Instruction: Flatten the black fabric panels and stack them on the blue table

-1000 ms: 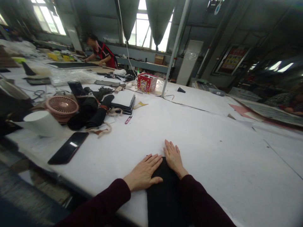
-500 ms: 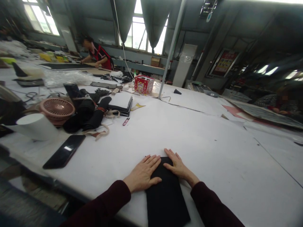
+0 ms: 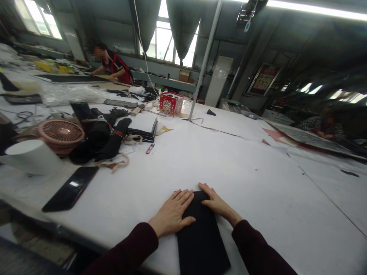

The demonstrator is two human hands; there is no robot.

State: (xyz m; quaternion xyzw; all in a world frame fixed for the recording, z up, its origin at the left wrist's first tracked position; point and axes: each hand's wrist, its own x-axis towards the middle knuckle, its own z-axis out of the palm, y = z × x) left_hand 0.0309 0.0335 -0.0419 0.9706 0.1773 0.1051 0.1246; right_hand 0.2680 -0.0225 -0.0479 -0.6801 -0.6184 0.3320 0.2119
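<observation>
A flat black rectangular piece, apparently fabric (image 3: 200, 240), lies on the white tabletop (image 3: 258, 214) at the near edge. Across its upper left part rests my left hand (image 3: 173, 214), flat, with the thumb stretched over the black surface. My right hand (image 3: 216, 202) lies along its upper right corner, fingers extended past the far edge and thumb on the piece. Neither hand grips anything. The palms' undersides and the bottom end of the piece are out of sight.
To the left are a black phone (image 3: 71, 188), a pink fan (image 3: 61, 133) and a white curved sheet (image 3: 31, 156). Pink thread snips (image 3: 150, 148) lie near a black stack (image 3: 143, 130). A red box (image 3: 171, 103) stands by a pole (image 3: 205, 65). A co-worker (image 3: 113, 67) bends over the far table.
The view has turned slightly right, so the background sits further left. My right thumb has shifted a little to the right on the black piece; my left hand stays nearly the same.
</observation>
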